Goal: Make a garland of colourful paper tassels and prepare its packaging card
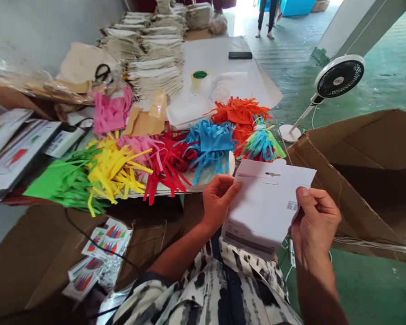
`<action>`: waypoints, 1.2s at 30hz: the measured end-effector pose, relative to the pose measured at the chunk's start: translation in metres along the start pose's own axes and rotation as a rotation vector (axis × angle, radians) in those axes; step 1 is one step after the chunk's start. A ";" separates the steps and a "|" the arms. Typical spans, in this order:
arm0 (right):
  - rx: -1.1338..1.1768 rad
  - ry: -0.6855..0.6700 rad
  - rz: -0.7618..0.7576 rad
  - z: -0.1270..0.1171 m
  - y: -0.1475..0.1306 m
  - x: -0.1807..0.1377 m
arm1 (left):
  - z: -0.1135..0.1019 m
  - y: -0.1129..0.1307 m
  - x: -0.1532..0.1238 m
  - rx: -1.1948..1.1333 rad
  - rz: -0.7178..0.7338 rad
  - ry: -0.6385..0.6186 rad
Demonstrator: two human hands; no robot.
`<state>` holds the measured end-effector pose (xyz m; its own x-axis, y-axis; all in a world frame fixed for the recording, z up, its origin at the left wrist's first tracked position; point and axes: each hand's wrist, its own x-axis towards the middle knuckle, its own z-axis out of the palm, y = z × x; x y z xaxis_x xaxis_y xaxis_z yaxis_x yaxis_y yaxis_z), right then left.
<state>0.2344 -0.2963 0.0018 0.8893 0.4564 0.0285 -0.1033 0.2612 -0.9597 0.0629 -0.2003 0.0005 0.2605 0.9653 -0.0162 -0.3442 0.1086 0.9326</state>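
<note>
A white card sleeve [264,203] with a hang hole near its top edge is held up before my chest. My left hand [219,198] pinches its left edge between thumb and fingers. On the opposite edge, beside a small grey printed square, my right hand [316,212] grips it with the thumb in front. Just beyond the card lies a bundle of multicoloured tissue tassels [262,140], tied near its top. Fringed tissue in orange [237,115], blue [211,140], red [169,158], yellow [113,167] and green [64,178] lies along the table's near edge.
Stacks of off-white tissue [155,58], a tape roll [199,79], a black phone [240,55] and scissors [103,73] are on the table. A fan [338,76] and an open cardboard box [365,180] stand at right. Printed cards [104,241] lie in a lower box. A person's legs [267,18] show far back.
</note>
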 end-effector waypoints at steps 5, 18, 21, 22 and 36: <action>-0.021 -0.035 0.039 -0.001 -0.001 0.000 | -0.001 0.000 0.003 -0.094 -0.126 0.025; -0.081 -0.022 0.138 -0.006 0.007 -0.003 | -0.016 0.001 0.031 -0.140 -0.451 -0.333; -0.066 -0.009 0.151 -0.006 0.008 -0.004 | -0.012 -0.003 0.032 -0.148 -0.445 -0.270; -0.061 -0.010 0.154 -0.006 0.008 -0.004 | -0.011 -0.003 0.032 -0.152 -0.456 -0.251; -0.104 -0.259 0.276 -0.010 0.013 -0.004 | -0.011 -0.013 0.028 -0.065 -0.257 -0.017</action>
<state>0.2344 -0.3035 -0.0137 0.6910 0.7007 -0.1777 -0.2653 0.0171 -0.9640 0.0651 -0.1722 -0.0161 0.3618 0.9002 -0.2426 -0.3219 0.3648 0.8737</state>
